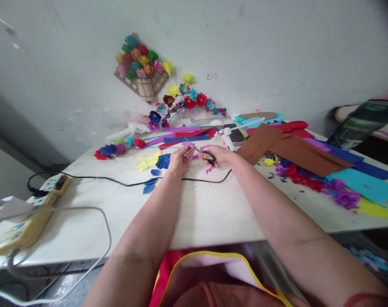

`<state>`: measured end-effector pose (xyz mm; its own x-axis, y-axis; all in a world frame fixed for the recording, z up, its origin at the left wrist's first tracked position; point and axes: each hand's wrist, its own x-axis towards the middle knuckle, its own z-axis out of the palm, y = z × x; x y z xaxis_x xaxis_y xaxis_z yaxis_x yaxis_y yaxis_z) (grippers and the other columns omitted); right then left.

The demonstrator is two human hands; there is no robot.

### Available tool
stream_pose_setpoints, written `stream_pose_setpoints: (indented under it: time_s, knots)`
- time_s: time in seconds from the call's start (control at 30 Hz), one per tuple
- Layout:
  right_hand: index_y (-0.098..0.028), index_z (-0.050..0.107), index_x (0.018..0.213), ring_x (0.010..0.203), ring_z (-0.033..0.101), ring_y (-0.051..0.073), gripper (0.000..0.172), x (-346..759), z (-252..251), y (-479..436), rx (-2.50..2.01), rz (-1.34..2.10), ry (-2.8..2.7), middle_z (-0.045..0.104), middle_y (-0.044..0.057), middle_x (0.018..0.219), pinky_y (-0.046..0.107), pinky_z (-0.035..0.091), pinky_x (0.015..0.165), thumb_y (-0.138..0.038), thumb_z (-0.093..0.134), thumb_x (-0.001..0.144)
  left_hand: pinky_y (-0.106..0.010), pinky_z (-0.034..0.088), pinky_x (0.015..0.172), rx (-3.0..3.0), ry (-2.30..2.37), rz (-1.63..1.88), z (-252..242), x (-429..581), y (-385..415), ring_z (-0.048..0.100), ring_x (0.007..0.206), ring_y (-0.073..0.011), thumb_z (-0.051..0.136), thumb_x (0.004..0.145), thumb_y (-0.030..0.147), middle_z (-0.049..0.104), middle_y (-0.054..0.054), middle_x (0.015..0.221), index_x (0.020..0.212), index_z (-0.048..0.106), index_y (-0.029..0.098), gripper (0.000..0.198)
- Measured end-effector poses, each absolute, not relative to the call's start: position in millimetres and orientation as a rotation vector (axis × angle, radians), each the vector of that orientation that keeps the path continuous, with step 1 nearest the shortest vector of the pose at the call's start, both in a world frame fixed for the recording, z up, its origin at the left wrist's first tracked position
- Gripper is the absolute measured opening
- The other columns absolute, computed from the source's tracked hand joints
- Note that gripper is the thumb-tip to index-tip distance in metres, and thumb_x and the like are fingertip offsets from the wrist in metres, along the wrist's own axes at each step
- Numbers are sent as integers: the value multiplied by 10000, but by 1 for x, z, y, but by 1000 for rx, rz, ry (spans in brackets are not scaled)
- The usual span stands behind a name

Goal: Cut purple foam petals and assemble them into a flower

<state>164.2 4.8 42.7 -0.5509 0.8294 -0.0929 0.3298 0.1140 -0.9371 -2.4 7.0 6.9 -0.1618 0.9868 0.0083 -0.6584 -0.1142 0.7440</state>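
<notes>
Both my arms stretched forward over the white table (213,213), my left hand (179,160) pinching purple paper (189,145), my right hand (222,155) curled round black-handled scissors (210,159), blades by the paper, "Z17" or "217" handwritten on the wall (261,55).

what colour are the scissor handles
The scissor handles are black, best seen in the head view.

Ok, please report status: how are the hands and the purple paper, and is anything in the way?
Right hand holding scissors. Left hand pinching purple paper by the scissors. Black cord on nearer side, perhaps slightly in the way.
</notes>
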Motion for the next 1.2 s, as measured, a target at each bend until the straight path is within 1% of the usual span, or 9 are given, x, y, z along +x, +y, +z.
stream_pose_setpoints:
  time_s: [0.1, 0.23, 0.5, 0.6, 0.73, 0.87, 1.0, 1.1, 1.2]
  knots:
    - [-158, 491, 712, 312, 450, 54, 273, 165, 44, 3, -1129, 1433, -1938, 539, -37, 478, 147, 297, 250, -327, 614, 888, -306, 541, 848, 626, 710, 1626, 7, -3, 7, 666, 663, -131, 708, 695, 64, 642, -24, 648, 624, 622, 122, 126]
    - [-152, 507, 749, 325, 474, 65, 285, 166, 44, 3, -1120, 1462, -1927, 553, -31, 483, 152, 316, 255, -378, 620, 881, -305, 542, 844, 639, 718, 1607, 6, -3, 7, 661, 656, -127, 724, 685, 72, 636, -17, 636, 640, 627, 124, 119]
    - [-142, 525, 799, 346, 513, 80, 379, 165, 47, 0, -1114, 1480, -1911, 559, -30, 493, 159, 336, 262, -496, 657, 827, -258, 554, 784, 645, 715, 1580, 8, -2, 5, 651, 641, -116, 690, 702, 61, 628, -20, 609, 624, 608, 126, 131]
    - [-140, 534, 805, 362, 532, 89, 404, 165, 47, 0, -1106, 1482, -1904, 567, -23, 506, 164, 343, 264, -523, 660, 814, -277, 551, 813, 651, 733, 1560, 8, -2, 4, 659, 651, -124, 701, 703, 73, 620, -16, 602, 630, 604, 127, 132]
    - [-140, 538, 802, 374, 539, 89, 432, 165, 46, 0, -1100, 1480, -1899, 570, -19, 520, 165, 352, 271, -555, 656, 801, -305, 554, 841, 673, 753, 1545, 8, -2, 4, 677, 693, -141, 694, 713, 90, 639, -17, 631, 678, 623, 129, 88]
    - [-140, 539, 795, 369, 529, 86, 420, 165, 46, 0, -1099, 1471, -1902, 560, -22, 514, 164, 343, 271, -543, 655, 808, -312, 563, 822, 676, 761, 1544, 9, -2, 3, 680, 686, -146, 671, 721, 80, 652, -30, 644, 679, 623, 129, 81]
    - [-140, 536, 785, 347, 503, 78, 373, 164, 44, 2, -1090, 1450, -1919, 552, -29, 500, 162, 325, 264, -493, 646, 834, -289, 570, 783, 664, 759, 1549, 8, -2, 4, 679, 675, -146, 687, 695, 78, 651, -25, 630, 655, 606, 139, 109]
    - [-146, 527, 761, 334, 482, 68, 339, 165, 41, 5, -1076, 1443, -1931, 554, -32, 496, 158, 321, 265, -453, 646, 841, -301, 567, 802, 673, 754, 1550, 7, -3, 5, 689, 706, -161, 701, 688, 91, 655, -28, 639, 663, 608, 140, 108]
    - [-151, 527, 754, 345, 492, 69, 310, 165, 39, 8, -1063, 1438, -1942, 560, -32, 502, 154, 322, 267, -421, 652, 839, -325, 558, 831, 676, 764, 1553, 5, -3, 6, 698, 745, -179, 688, 706, 99, 661, -38, 654, 683, 617, 136, 84]
